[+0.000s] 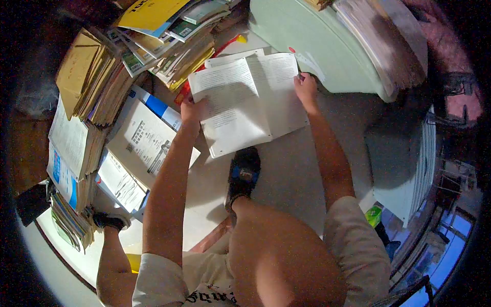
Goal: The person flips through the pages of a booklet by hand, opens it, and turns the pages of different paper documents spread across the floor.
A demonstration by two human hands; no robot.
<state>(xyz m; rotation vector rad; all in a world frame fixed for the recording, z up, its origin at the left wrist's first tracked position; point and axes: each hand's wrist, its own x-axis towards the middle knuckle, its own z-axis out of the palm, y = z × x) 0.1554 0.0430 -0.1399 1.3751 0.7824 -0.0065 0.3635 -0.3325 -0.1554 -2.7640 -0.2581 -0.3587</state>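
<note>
A white printed paper sheet (235, 102), creased down the middle and covered in lines of text, is spread open in front of me. My left hand (193, 109) is closed on its left edge, while my right hand (306, 88) pinches the right edge near the upper corner. Another white sheet (232, 58) shows partly behind its top edge. Below the paper is a dark shoe (244, 171) on my foot. The print is too small to read.
Stacked books and papers (171, 51) rise at the upper left, beside brown envelopes (84, 77). A printed booklet (143, 138) lies left of my left forearm. At the upper right stands a pale green surface (327, 56) bearing a thick paper pile (378, 41). White panels (409, 169) stand at right.
</note>
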